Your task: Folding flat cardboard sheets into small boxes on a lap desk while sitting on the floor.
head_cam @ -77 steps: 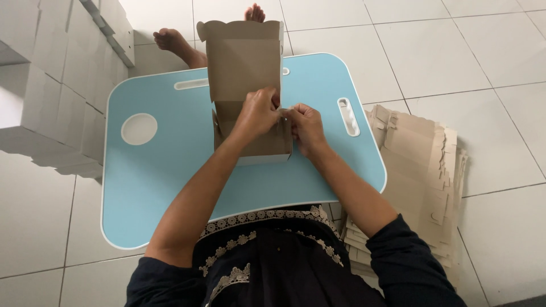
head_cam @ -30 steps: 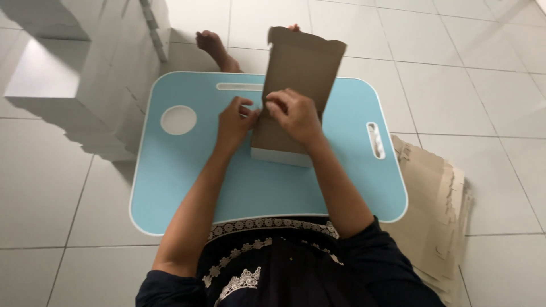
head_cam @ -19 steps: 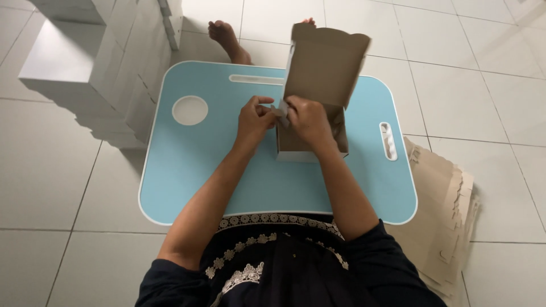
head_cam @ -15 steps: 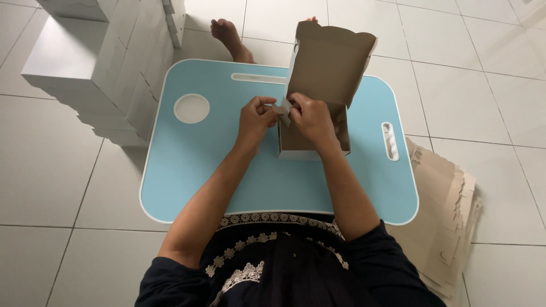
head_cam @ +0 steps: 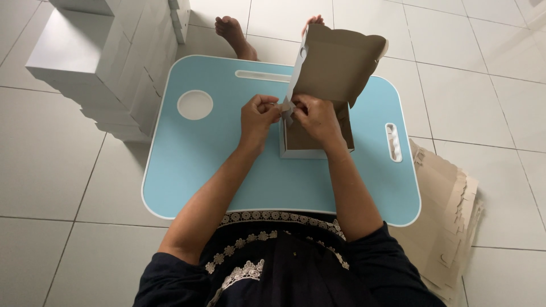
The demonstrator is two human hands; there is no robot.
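Observation:
A brown cardboard box [head_cam: 335,71], half folded with its lid flap standing up, sits on a light blue lap table [head_cam: 227,170]. My left hand [head_cam: 257,116] pinches a small side flap at the box's left wall. Pressed against the same spot, my right hand [head_cam: 315,116] grips the flap and the box's edge. Both hands meet at the box's left front corner. The box's white outer wall shows below my right wrist.
A stack of white folded boxes [head_cam: 108,62] stands on the tiled floor at the left. Flat brown cardboard blanks [head_cam: 449,216] lie in a pile at the right. My bare feet [head_cam: 233,31] show beyond the table's far edge.
The box's lid flap has been raised upright and the box turned slightly. Both hands have shifted to its left side flap. The view has drifted, so the table sits more to the right.

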